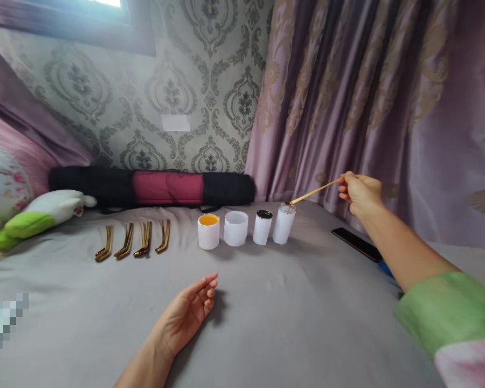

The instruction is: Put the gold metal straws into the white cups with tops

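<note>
My right hand (361, 193) is closed on the end of a thin golden stick (317, 191), which slants down to the left. Its lower tip is at the mouth of a tall white-wrapped jar (283, 226); whether it dips inside I cannot tell. Left of that jar stand a white-wrapped cup with a dark top (262, 230), a whitish cup (236, 230) and a white-wrapped cup with yellow inside (208, 235). My left hand (188, 312) hovers or rests over the grey sheet in front of them, palm turned sideways, fingers loosely curled and apart, holding nothing.
Several bundles of bent golden sticks (123, 241) lie in a row on the grey sheet (291, 312). A black and red roll (167, 187) lies along the wall. A phone (356, 243) is below my right forearm, and a green-white plush toy (44, 213) sits at left.
</note>
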